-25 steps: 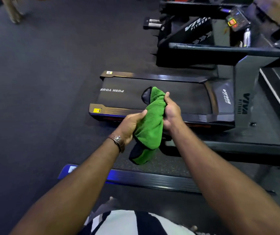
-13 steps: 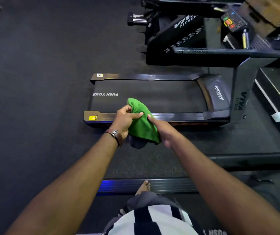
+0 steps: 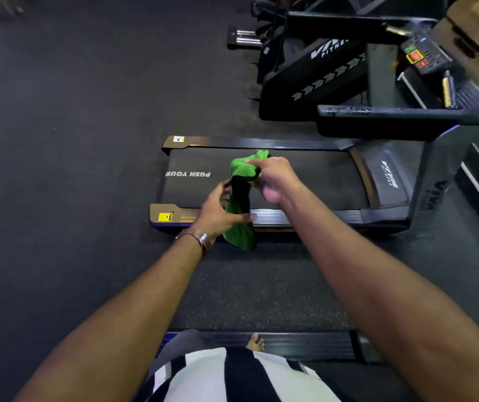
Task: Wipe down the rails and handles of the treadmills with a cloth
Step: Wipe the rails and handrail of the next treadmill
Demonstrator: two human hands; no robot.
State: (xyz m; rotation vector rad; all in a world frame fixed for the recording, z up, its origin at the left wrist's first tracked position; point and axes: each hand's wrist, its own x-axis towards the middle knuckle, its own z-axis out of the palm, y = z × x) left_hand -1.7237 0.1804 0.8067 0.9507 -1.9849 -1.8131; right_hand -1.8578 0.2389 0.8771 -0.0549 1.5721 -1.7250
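Both hands: right hand (image 3: 276, 181), left hand (image 3: 218, 211) grip cloth (image 3: 239, 224).

We see a dim room, the dark floor (image 3: 58, 140) swallowing most detail. Light falls from above, catching both forearms and the striped shirt (image 3: 232, 378) brightly. The green cloth (image 3: 241, 227) looks saturated against the black belt (image 3: 305, 181). The right hand (image 3: 276, 181) smears with motion blur, as does the console (image 3: 423, 56) at top right. Straight rails bow near the edges from the wide lens. A blue glint edges the near rail (image 3: 261, 342).
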